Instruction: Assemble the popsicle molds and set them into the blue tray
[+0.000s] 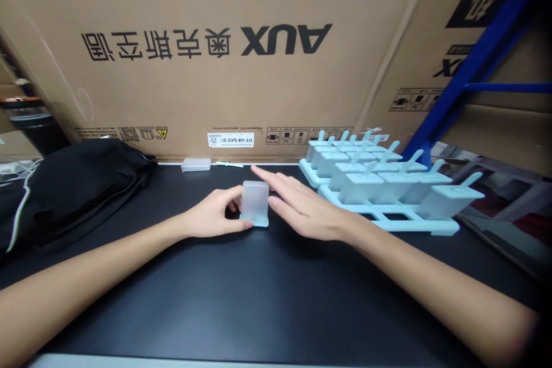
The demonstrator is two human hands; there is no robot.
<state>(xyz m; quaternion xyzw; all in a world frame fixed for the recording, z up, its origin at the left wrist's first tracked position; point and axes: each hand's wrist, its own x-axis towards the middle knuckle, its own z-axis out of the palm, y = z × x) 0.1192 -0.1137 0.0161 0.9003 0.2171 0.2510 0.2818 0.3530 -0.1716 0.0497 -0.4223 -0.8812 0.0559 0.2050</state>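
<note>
A translucent popsicle mold [255, 201] is held upside down in the middle of the black table, its light blue lid edge at the bottom. My left hand [214, 213] grips it from the left, with the thumb on the lid's near edge and the other fingers partly hidden behind. On its right side is my right hand [304, 204], fingers stretched out and thumb near the mold wall; whether they touch it I cannot tell. To the right, a light blue rack [388, 222] bears several similar molds with stick handles, and an unfilled slot shows near its front.
A clear plastic cup [196, 165] and a small pale green stick [229, 164] lie at the back against a large cardboard box [207, 86]. At left are a black bag [86, 184] and a dark bottle [32, 121]. A blue metal post [470, 77] stands at right.
</note>
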